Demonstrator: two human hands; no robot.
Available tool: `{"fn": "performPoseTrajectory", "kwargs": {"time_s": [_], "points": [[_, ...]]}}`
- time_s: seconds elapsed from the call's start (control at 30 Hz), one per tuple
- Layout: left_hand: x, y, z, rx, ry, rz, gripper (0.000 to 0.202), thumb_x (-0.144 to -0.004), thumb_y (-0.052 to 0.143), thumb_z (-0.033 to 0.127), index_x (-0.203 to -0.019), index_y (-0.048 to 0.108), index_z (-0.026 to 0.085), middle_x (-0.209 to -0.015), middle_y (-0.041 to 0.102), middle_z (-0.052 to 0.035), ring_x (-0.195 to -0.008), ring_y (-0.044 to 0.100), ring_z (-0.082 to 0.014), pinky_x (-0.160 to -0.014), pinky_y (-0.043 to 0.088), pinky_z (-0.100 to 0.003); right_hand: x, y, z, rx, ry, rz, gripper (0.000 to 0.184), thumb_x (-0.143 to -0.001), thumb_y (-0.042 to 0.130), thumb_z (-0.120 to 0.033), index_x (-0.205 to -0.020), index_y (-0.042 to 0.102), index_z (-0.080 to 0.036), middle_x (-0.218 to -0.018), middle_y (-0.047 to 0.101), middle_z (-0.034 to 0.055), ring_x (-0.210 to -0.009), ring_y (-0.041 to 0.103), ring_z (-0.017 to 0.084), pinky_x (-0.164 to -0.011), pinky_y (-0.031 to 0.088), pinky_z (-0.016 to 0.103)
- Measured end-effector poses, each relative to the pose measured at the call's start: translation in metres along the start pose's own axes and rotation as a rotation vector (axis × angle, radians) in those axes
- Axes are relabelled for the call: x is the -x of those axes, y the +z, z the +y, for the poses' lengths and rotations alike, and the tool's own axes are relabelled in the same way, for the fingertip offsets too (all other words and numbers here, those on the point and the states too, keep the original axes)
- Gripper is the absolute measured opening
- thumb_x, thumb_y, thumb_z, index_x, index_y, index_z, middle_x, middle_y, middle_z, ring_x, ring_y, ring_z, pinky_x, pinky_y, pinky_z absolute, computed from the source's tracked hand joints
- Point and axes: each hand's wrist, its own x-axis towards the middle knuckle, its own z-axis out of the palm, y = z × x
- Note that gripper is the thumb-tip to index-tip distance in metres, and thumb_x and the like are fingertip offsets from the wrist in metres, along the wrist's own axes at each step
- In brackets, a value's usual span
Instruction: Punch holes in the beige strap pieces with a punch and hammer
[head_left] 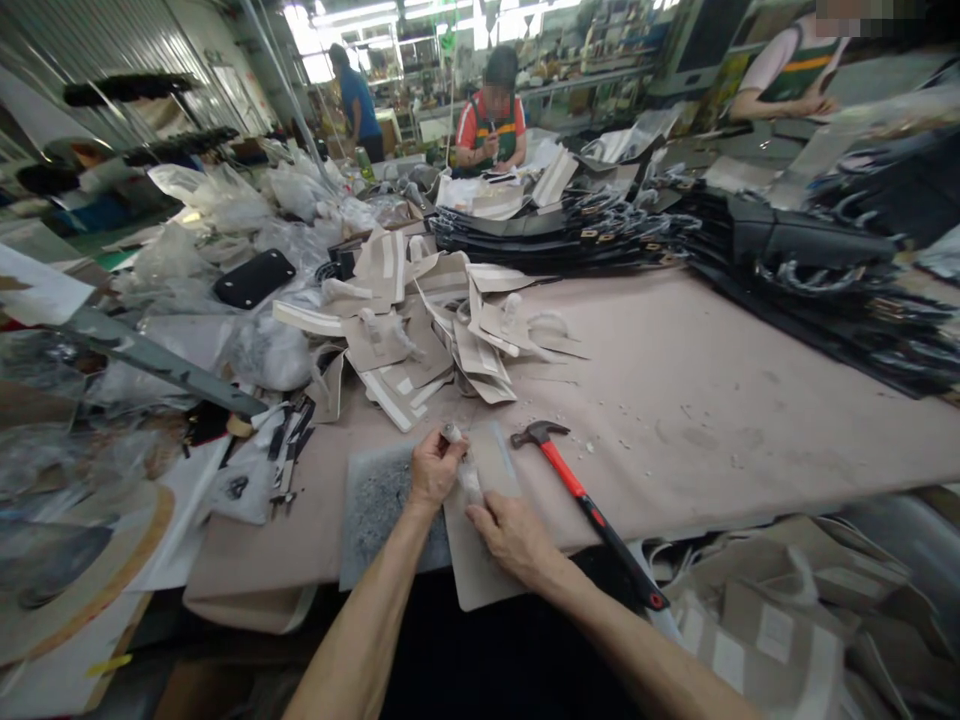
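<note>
My left hand (433, 468) is closed in a pinch on a small pale piece (453, 433) just above a flat beige card panel (487, 520) at the table's near edge. Pressing on that same panel, my right hand (511, 537) has its fingers curled around a small clear or white bit that I cannot make out. The two hands almost touch. A grey scuffed cutting pad (375, 505) lies under and to the left of the panel. A hammer (592, 512) with a red and black handle rests just right of my right hand, head pointing away.
A heap of beige card pieces (420, 320) sits mid-table. Stacks of black bag parts (787, 250) line the far right. Plastic bags (247, 210) and scraps crowd the left. More card pieces (787, 620) lie lower right. Other people work at far benches, one in a red shirt (491, 115).
</note>
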Motion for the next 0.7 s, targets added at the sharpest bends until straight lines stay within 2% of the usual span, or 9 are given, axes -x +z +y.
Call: {"fn": "performPoseTrajectory", "kwargs": {"time_s": [0.07, 0.13, 0.27, 0.37, 0.47, 0.53, 0.63, 0.7], "points": [[0.0, 0.001, -0.002, 0.016, -0.013, 0.004, 0.027, -0.073, 0.073, 0.036, -0.09, 0.067, 0.016, -0.084, 0.073, -0.0041, -0.077, 0.069, -0.0169, -0.075, 0.055, -0.027, 0.006, 0.006, 0.0, 0.077, 0.015, 0.036, 0.035, -0.098, 0.041, -0.039, -0.082, 0.063, -0.017, -0.067, 0.064, 0.0065, -0.062, 0.057, 0.017, -0.059, 0.033, 0.027], [0.0, 0.001, -0.002, 0.011, -0.015, -0.001, 0.029, -0.074, 0.073, 0.037, -0.091, 0.067, 0.015, -0.084, 0.073, -0.0049, -0.078, 0.07, -0.0177, -0.076, 0.055, -0.028, 0.009, 0.007, -0.001, 0.086, 0.01, 0.06, 0.033, -0.097, 0.042, -0.039, -0.081, 0.062, -0.017, -0.067, 0.064, 0.0057, -0.062, 0.057, 0.016, -0.059, 0.034, 0.027], [-0.001, 0.0, -0.003, -0.02, 0.002, -0.014, 0.031, -0.076, 0.071, 0.04, -0.094, 0.067, 0.015, -0.088, 0.074, -0.0061, -0.081, 0.07, -0.0182, -0.078, 0.056, -0.029, 0.01, -0.005, 0.004, -0.131, -0.076, 0.065, 0.029, -0.096, 0.046, -0.039, -0.1, 0.064, -0.017, -0.076, 0.068, 0.0035, -0.066, 0.06, 0.015, -0.063, 0.041, 0.026], [-0.001, -0.001, -0.006, -0.013, 0.0, -0.018, 0.033, -0.076, 0.071, 0.041, -0.096, 0.066, 0.015, -0.089, 0.075, -0.007, -0.082, 0.071, -0.0183, -0.079, 0.056, -0.03, 0.01, -0.024, 0.023, -0.18, -0.042, 0.209, 0.035, -0.094, 0.048, -0.04, -0.116, 0.062, -0.016, -0.091, 0.069, 0.0059, -0.073, 0.062, 0.016, -0.071, 0.046, 0.028], [-0.001, -0.002, -0.008, -0.003, -0.007, -0.025, 0.033, -0.076, 0.072, 0.039, -0.097, 0.066, 0.015, -0.09, 0.075, -0.0077, -0.082, 0.071, -0.0185, -0.078, 0.056, -0.03, 0.012, -0.046, 0.055, 0.009, 0.049, 0.398, 0.035, -0.093, 0.048, -0.039, -0.114, 0.062, -0.015, -0.098, 0.067, 0.0091, -0.08, 0.062, 0.019, -0.077, 0.048, 0.032], [-0.001, -0.002, -0.008, -0.021, -0.007, -0.03, 0.03, -0.077, 0.071, 0.037, -0.096, 0.067, 0.015, -0.089, 0.075, -0.0075, -0.081, 0.071, -0.0181, -0.076, 0.056, -0.029, 0.016, -0.06, 0.077, 0.218, 0.079, 0.457, 0.035, -0.094, 0.047, -0.038, -0.113, 0.062, -0.014, -0.103, 0.065, 0.0126, -0.088, 0.061, 0.023, -0.082, 0.046, 0.035], [-0.001, -0.002, -0.008, -0.07, 0.009, -0.032, 0.026, -0.078, 0.069, 0.036, -0.093, 0.067, 0.015, -0.087, 0.075, -0.0062, -0.079, 0.07, -0.0171, -0.075, 0.055, -0.027, 0.023, -0.072, 0.103, 0.476, 0.149, 0.41, 0.037, -0.094, 0.049, -0.04, -0.115, 0.061, -0.011, -0.105, 0.061, 0.0161, -0.093, 0.06, 0.026, -0.083, 0.044, 0.037], [0.0, -0.001, -0.007, -0.104, 0.026, -0.032, 0.024, -0.079, 0.069, 0.035, -0.092, 0.067, 0.015, -0.085, 0.074, -0.0053, -0.077, 0.069, -0.0165, -0.073, 0.054, -0.026, 0.028, -0.074, 0.111, 0.517, 0.208, 0.333, 0.038, -0.095, 0.049, -0.041, -0.116, 0.059, -0.011, -0.102, 0.061, 0.0146, -0.09, 0.06, 0.025, -0.079, 0.043, 0.035]]}}
